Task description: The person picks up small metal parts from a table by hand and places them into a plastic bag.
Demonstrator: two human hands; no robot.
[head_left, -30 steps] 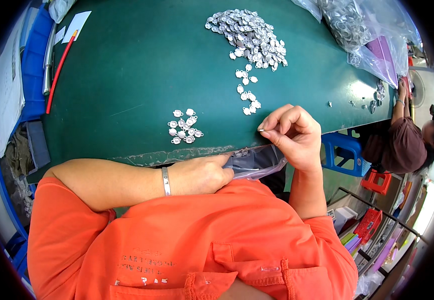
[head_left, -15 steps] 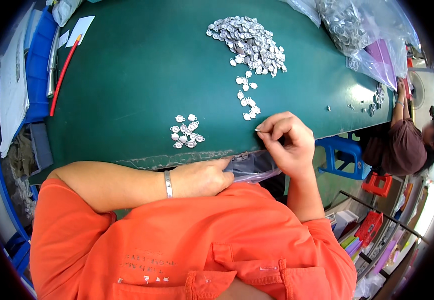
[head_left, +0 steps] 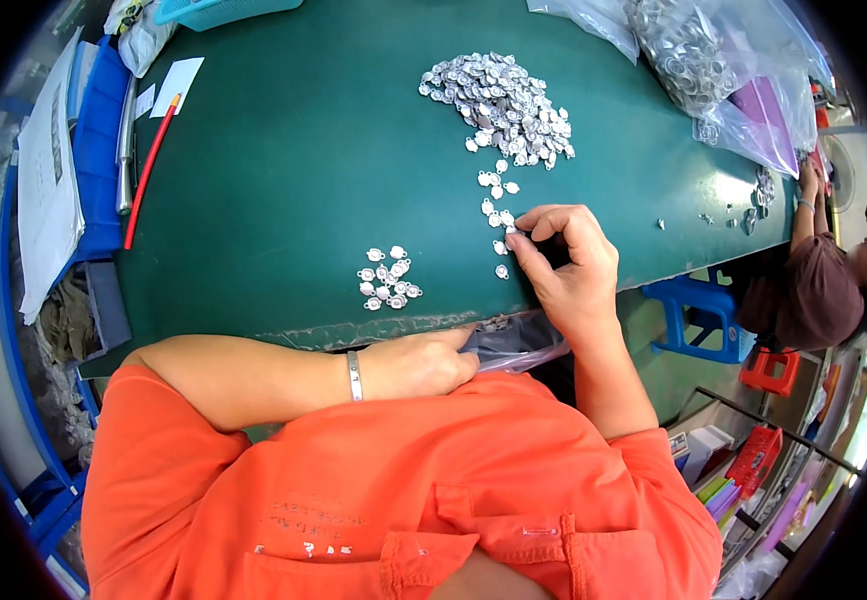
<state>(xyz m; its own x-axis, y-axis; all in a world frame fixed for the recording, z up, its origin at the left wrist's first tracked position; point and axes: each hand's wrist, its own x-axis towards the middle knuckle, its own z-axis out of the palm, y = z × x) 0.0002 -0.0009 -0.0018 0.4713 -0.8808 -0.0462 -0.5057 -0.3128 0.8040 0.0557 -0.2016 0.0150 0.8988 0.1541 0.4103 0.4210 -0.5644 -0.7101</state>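
My right hand (head_left: 576, 268) is over the table, its thumb and forefinger pinched at a small silver metal charm in a loose line of charms (head_left: 495, 213). One lone charm (head_left: 502, 271) lies just nearer to me. Beyond the line is a big heap of the same silver charms (head_left: 506, 105), each with a small loop. A smaller cluster of charms (head_left: 388, 280) lies to the left, near the front edge. Below that edge, my left hand (head_left: 419, 364) is closed at the side of a clear plastic bag (head_left: 519, 342); its fingertips are partly hidden.
The green table (head_left: 284, 180) has a worn front edge. A red pencil (head_left: 152, 172), papers and a blue tray (head_left: 100, 150) lie at left. Clear bags of metal parts (head_left: 689, 70) stand far right. A co-worker sits beyond, near a blue stool (head_left: 702, 315).
My right hand has moved away from the front edge to the line of charms. A lone charm now shows below that line. My left hand stays at the bag. The whole view has shifted slightly.
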